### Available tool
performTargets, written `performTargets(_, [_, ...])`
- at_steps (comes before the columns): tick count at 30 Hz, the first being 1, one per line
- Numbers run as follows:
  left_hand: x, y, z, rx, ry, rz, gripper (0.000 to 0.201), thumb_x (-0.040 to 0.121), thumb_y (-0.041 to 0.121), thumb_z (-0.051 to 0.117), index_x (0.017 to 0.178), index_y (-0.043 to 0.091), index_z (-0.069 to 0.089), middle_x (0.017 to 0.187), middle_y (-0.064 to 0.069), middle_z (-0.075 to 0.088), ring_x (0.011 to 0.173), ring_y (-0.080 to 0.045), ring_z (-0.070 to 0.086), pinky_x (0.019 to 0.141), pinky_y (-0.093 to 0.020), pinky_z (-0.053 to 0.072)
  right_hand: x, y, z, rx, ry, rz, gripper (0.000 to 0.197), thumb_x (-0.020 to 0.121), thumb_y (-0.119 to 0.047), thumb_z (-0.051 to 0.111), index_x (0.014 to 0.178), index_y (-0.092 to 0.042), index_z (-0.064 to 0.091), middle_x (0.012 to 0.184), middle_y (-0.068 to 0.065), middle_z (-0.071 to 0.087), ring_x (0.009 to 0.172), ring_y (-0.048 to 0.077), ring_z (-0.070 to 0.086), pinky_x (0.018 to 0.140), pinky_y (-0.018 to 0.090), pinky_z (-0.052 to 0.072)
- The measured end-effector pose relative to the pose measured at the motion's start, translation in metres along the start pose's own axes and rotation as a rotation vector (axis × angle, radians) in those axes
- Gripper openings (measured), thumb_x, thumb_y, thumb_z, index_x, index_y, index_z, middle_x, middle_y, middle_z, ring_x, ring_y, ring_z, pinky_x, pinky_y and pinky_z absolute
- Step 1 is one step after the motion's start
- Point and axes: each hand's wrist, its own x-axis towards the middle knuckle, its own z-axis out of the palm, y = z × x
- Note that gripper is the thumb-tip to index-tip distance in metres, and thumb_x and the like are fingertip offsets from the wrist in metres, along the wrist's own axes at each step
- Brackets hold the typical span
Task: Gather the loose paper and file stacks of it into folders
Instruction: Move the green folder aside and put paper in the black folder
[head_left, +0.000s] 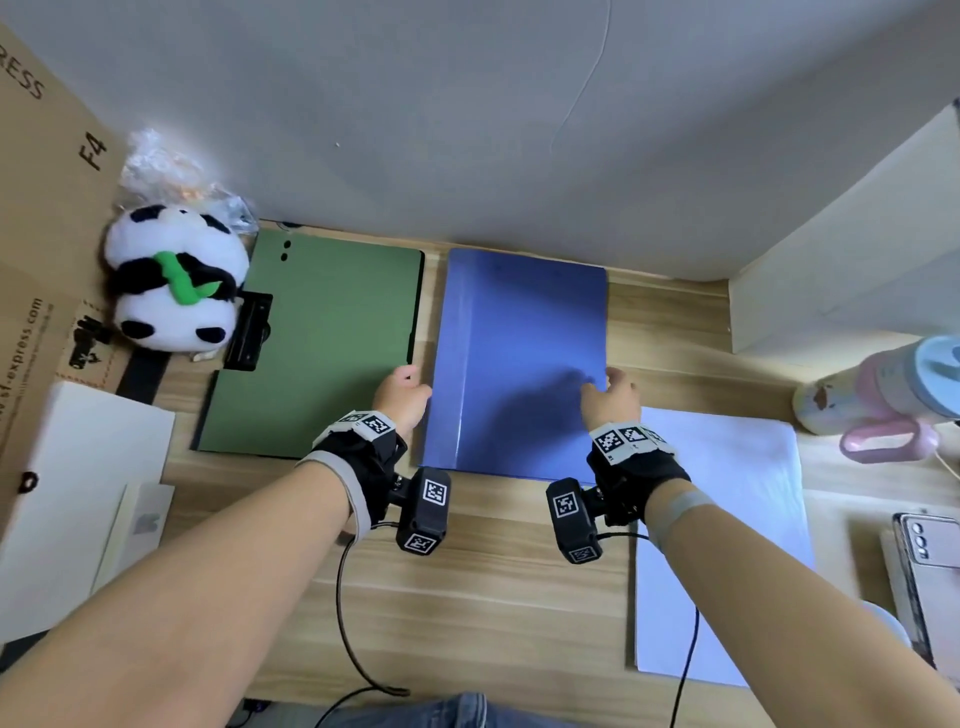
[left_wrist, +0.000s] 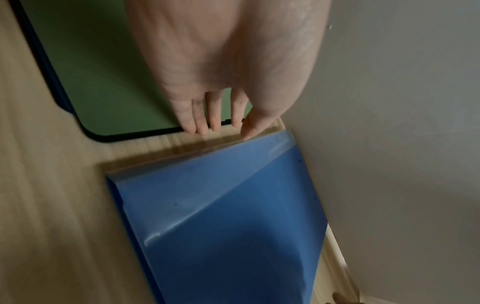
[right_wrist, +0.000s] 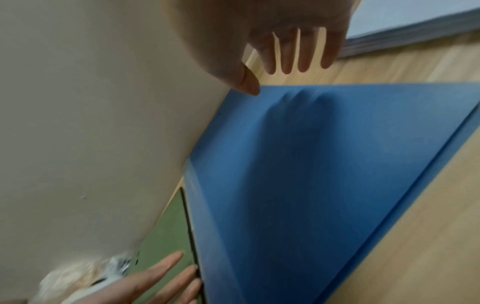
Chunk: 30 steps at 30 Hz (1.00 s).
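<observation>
The blue folder (head_left: 519, 364) lies shut on the wooden counter (head_left: 467, 571), its long axis running away from the person toward the wall. Both hands flank it at about mid-length. The left hand (head_left: 402, 397) sits at the folder's spine edge, in the narrow gap between it and the green folder (head_left: 322, 343); its fingers (left_wrist: 205, 121) are straight and apart, tips at the counter, gripping nothing. The right hand (head_left: 613, 397) is at the folder's free edge, fingers (right_wrist: 298, 53) straight and spread, thumb tip touching or just over the cover; whether it has caught the edge cannot be told.

The stack of white paper (head_left: 722, 545) lies just right of the blue folder and nearer the person, under the right forearm. So the right hand is nearer both the opening edge and the sheets. Opening probably means lifting the cover from the right and swinging it left over the spine, where the green folder lies close.
</observation>
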Motion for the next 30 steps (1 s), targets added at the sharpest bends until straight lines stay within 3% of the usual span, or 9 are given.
performTargets(3, [0.001, -0.008, -0.023, 0.010, 0.051, 0.005, 0.046, 0.091, 0.005, 0.047, 0.137, 0.008, 0.047, 0.139, -0.016, 0.050, 0.119, -0.031, 0.054, 0.098, -0.029, 0.040, -0.023, -0.015, 0.021, 0.114, -0.071, -0.132, 0.042, 0.091, -0.012, 0.046, 0.133, -0.009, 0.045, 0.135, 0.008, 0.050, 0.117, 0.026, 0.052, 0.092, 0.029, 0.040])
performTargets(6, [0.004, -0.021, -0.050, 0.027, 0.121, 0.001, 0.044, 0.090, 0.004, 0.045, 0.133, 0.009, 0.051, 0.137, -0.016, 0.052, 0.115, -0.035, 0.057, 0.097, -0.033, 0.043, -0.045, -0.035, 0.053, 0.187, -0.265, -0.162, 0.033, 0.091, -0.006, 0.044, 0.122, -0.005, 0.056, 0.111, 0.010, 0.062, 0.096, 0.025, 0.059, 0.081, 0.025, 0.041])
performTargets(10, [0.007, -0.039, -0.090, 0.125, 0.228, -0.024, 0.043, 0.090, 0.005, 0.044, 0.132, 0.009, 0.052, 0.135, -0.017, 0.053, 0.113, -0.034, 0.057, 0.086, -0.029, 0.042, -0.075, -0.057, 0.097, 0.152, -0.549, -0.082, 0.018, 0.090, -0.003, 0.046, 0.100, -0.011, 0.059, 0.079, 0.006, 0.056, 0.066, 0.018, 0.055, 0.063, 0.022, 0.043])
performTargets(14, [0.013, -0.059, -0.130, 0.243, 0.363, -0.062, 0.043, 0.088, 0.007, 0.048, 0.130, 0.012, 0.054, 0.131, -0.018, 0.055, 0.116, -0.035, 0.056, 0.095, -0.039, 0.046, -0.095, -0.070, 0.132, 0.001, -0.592, -0.025, 0.021, 0.089, -0.012, 0.047, 0.069, -0.015, 0.053, 0.089, 0.011, 0.053, 0.080, 0.025, 0.050, 0.075, 0.032, 0.042])
performTargets(16, [0.016, -0.069, -0.147, 0.247, 0.408, -0.082, 0.046, 0.085, 0.008, 0.049, 0.131, 0.013, 0.051, 0.136, -0.017, 0.050, 0.124, -0.036, 0.048, 0.100, -0.043, 0.043, -0.104, -0.076, 0.142, -0.056, -0.584, -0.005, 0.014, 0.092, -0.019, 0.045, 0.080, -0.013, 0.050, 0.094, 0.010, 0.050, 0.086, 0.026, 0.051, 0.078, 0.033, 0.041])
performTargets(20, [0.018, -0.082, -0.167, 0.236, 0.376, -0.216, 0.055, 0.085, 0.014, 0.048, 0.139, 0.016, 0.039, 0.143, -0.016, 0.041, 0.130, -0.037, 0.040, 0.105, -0.045, 0.037, -0.113, -0.084, 0.150, -0.089, -0.566, 0.046, 0.012, 0.092, -0.022, 0.044, 0.098, -0.012, 0.047, 0.093, 0.011, 0.049, 0.118, 0.037, 0.055, 0.077, 0.034, 0.041])
performTargets(23, [0.025, -0.092, -0.176, 0.226, 0.353, -0.257, 0.055, 0.079, 0.024, 0.050, 0.133, 0.017, 0.046, 0.132, -0.017, 0.052, 0.118, -0.038, 0.052, 0.100, -0.043, 0.044, -0.118, -0.087, 0.153, -0.088, -0.548, 0.118, 0.035, 0.088, -0.017, 0.044, 0.120, -0.003, 0.049, 0.079, 0.006, 0.048, 0.102, 0.034, 0.060, 0.069, 0.034, 0.046])
performTargets(26, [0.027, -0.095, -0.181, 0.089, 0.341, -0.232, 0.027, 0.083, 0.031, 0.055, 0.093, 0.007, 0.060, 0.101, -0.018, 0.064, 0.088, -0.035, 0.056, 0.080, -0.034, 0.043, -0.121, -0.086, 0.156, -0.094, -0.540, 0.180, 0.045, 0.082, -0.021, 0.046, 0.122, -0.002, 0.049, 0.083, 0.006, 0.053, 0.096, 0.033, 0.062, 0.081, 0.036, 0.047])
performTargets(30, [0.026, -0.100, -0.182, -0.017, 0.354, -0.145, 0.028, 0.087, 0.034, 0.061, 0.089, 0.007, 0.062, 0.091, -0.012, 0.061, 0.082, -0.028, 0.053, 0.076, -0.030, 0.040, -0.127, -0.083, 0.157, -0.077, -0.548, 0.183, 0.042, 0.084, -0.020, 0.046, 0.123, -0.002, 0.049, 0.099, 0.011, 0.054, 0.101, 0.032, 0.061, 0.078, 0.034, 0.042])
